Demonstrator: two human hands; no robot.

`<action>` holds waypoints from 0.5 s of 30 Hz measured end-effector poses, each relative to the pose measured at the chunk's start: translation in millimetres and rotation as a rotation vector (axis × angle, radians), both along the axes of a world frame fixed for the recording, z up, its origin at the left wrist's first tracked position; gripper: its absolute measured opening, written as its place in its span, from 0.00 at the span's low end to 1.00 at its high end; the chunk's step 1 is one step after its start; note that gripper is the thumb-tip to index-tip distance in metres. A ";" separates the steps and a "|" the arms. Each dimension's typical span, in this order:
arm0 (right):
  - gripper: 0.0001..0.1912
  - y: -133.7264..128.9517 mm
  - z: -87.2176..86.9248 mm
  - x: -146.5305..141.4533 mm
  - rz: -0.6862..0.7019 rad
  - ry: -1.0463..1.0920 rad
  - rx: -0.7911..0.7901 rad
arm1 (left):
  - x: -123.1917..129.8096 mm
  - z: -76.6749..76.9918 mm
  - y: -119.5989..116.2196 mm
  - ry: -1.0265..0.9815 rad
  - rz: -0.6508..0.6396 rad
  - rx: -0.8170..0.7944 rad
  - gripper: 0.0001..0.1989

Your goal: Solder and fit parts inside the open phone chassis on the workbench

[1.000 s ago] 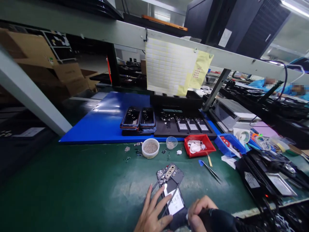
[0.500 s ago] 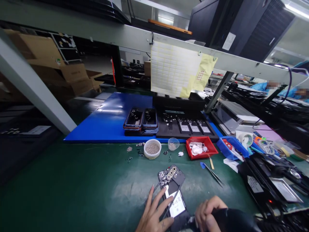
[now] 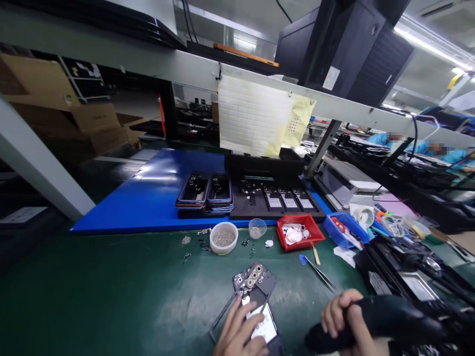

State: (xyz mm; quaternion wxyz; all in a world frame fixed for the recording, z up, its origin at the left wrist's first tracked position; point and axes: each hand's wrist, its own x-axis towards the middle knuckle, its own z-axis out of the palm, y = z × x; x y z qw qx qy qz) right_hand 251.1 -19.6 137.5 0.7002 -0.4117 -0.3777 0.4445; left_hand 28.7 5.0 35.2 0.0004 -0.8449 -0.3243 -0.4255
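Observation:
My left hand (image 3: 239, 330) rests with its fingers spread over an opened phone (image 3: 264, 324) on the green table, near the bottom centre. A grey frame piece with three camera rings (image 3: 256, 277) lies crosswise over the phone's upper end, its thin rim reaching down left under my fingers. My right hand (image 3: 347, 316) is wrapped round a black tool (image 3: 393, 316) to the right of the phone, off the phone's surface. Tweezers (image 3: 321, 275) with a blue piece lie above my right hand.
Behind the phone stand a white bowl of small parts (image 3: 223, 238), a clear cup (image 3: 257, 229), a red tray (image 3: 300, 232) and a blue tray (image 3: 346, 230). Stacked phones (image 3: 205, 193) sit on a blue mat (image 3: 122, 200). A metal shelf beam (image 3: 200, 69) crosses above.
My right hand and the black tool have moved right, away from the phone's lower end. The thin rim now sticks out farther left of the phone. The camera view has shifted.

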 end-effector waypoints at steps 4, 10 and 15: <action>0.27 16.2 -17.1 77.1 -0.260 -0.558 -0.308 | -50.0 15.9 24.0 0.053 -0.004 -0.228 0.10; 0.36 25.2 -58.5 128.7 -0.259 -1.339 -0.621 | -73.1 31.6 81.1 0.188 0.099 -0.412 0.13; 0.30 38.5 -58.4 122.7 -0.186 -1.673 -0.815 | -55.1 32.6 107.8 0.331 0.199 -0.487 0.13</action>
